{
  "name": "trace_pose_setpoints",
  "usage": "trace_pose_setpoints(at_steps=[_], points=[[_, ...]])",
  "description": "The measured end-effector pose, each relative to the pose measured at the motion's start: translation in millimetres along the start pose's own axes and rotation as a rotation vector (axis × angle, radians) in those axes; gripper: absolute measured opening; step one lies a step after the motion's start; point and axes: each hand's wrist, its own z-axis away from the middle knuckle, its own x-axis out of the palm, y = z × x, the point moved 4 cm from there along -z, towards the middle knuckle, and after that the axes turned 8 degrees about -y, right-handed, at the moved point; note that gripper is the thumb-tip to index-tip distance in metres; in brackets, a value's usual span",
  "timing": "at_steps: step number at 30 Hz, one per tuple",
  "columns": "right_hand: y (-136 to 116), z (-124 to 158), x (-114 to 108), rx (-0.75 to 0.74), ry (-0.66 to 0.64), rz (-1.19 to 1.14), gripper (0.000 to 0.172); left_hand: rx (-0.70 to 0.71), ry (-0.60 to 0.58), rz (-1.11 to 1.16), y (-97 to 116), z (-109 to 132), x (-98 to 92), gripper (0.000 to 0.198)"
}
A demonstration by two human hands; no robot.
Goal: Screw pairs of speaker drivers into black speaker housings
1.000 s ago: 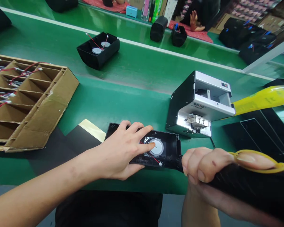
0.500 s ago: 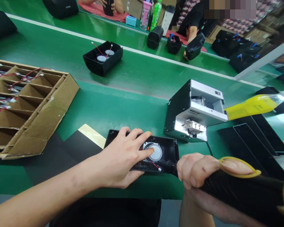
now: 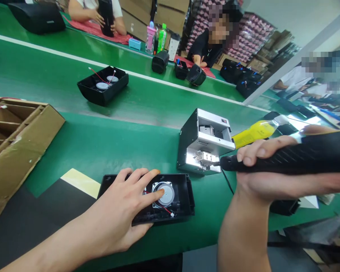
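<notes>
My left hand [image 3: 127, 206] lies over a black speaker housing [image 3: 184, 192], fingers across its far edge and thumb at the near side, gripping it on the green table. Its index finger rests on the round grey speaker driver [image 3: 168, 195] inside, where a red wire ends in a white plug. In my right hand [image 3: 257, 185] is a black electric screwdriver [image 3: 286, 155], held level. Its tip is at the metal outlet of the silver and black screw feeder [image 3: 188, 141]; whether a screw sits on it I cannot tell.
A divided cardboard box [image 3: 31, 151] with wired parts stands at left, beside black sheets [image 3: 65, 204]. Another open housing [image 3: 102, 92] sits farther back. A yellow bottle [image 3: 253, 134] lies behind the feeder. Two people [image 3: 92, 15] sit across the table, with more people at far right.
My right hand has raised the screwdriver from the housing's right end to the feeder outlet. My left hand stays on the housing. The camera view has shifted, showing more of the background.
</notes>
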Motion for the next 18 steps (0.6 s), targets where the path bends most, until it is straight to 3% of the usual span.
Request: trace_pose_setpoints(at_steps=[2,8,18], points=[[0.6,2.3,7.7,-0.115,0.013,0.033,0.056,0.005,0.001,0.003,-0.4,0.8,1.0,0.051],[1.7,10.5,13.5,0.021,-0.065,-0.047,0.051,-0.005,-0.004,0.005,-1.0,2.1,2.4,0.05],[-13.8,20.8,9.9,0.011,-0.1,0.022,0.06,0.0,-0.067,-0.068,-6.6,11.5,0.4,0.068]])
